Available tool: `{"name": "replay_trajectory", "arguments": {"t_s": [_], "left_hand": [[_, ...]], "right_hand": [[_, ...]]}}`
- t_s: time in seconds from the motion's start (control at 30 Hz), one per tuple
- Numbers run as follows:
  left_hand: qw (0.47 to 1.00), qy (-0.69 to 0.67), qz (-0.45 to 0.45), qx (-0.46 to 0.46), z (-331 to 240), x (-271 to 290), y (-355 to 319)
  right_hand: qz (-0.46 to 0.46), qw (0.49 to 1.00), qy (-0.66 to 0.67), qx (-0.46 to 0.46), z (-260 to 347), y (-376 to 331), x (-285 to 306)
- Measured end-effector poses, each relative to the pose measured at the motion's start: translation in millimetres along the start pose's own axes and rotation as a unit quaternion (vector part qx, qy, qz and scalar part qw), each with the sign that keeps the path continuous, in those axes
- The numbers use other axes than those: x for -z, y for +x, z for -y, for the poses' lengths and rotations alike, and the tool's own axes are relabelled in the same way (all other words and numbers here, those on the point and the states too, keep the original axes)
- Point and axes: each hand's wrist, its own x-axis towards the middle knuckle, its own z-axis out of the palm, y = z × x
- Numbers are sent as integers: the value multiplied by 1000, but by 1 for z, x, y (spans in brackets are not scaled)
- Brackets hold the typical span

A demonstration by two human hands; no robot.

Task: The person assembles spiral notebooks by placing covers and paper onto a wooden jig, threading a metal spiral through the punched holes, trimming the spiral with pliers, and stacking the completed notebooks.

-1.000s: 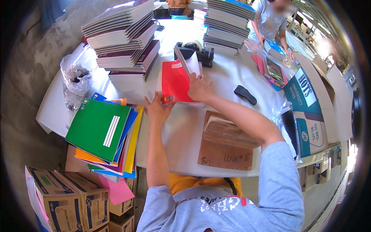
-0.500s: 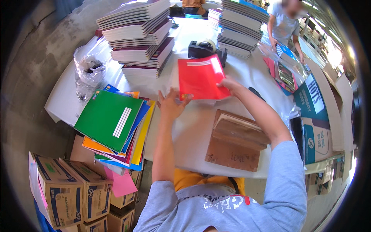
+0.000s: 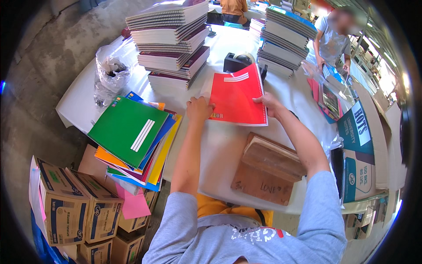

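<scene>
A red spiral notebook [image 3: 237,99] is held above the white table, its coil along the right edge. My right hand [image 3: 271,104] grips that coil edge, thumb on the cover. My left hand [image 3: 200,109] is closed at the lower left edge of the same notebook, with its fingertips partly hidden. Something pale or clear shows along the notebook's left side; I cannot make out what it is. Left of my left forearm lies a pile of spiral notebooks, a green notebook [image 3: 129,127] on top. Nearer my right forearm sits a brown wooden stand [image 3: 268,167].
Tall notebook stacks [image 3: 171,48] [image 3: 285,42] rise at the back, with a black tape dispenser [image 3: 233,63] between them. A plastic bag [image 3: 112,72] stands at left. Cardboard boxes [image 3: 68,207] sit lower left; an open carton [image 3: 362,154] is at right. A co-worker [image 3: 332,39] handles items at far right.
My left hand has gone from spread fingers beside the red notebook to closed at its edge. The notebook is turned more upright, its coil now along the right. The whole view has shifted slightly.
</scene>
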Motion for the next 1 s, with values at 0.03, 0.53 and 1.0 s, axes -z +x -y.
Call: {"name": "replay_trajectory", "arguments": {"t_s": [0.03,0.53,1.0], "left_hand": [[999,-39,24,25,1,0,6],[844,-529,54,-73,-36,100,-27],[976,-121,-118,139,1,21,14]], "right_hand": [[-23,994,-70,81,4,-3,0],[168,933,0,317,63,-67,14],[-175,957,-158,169,27,-8,22]]}}
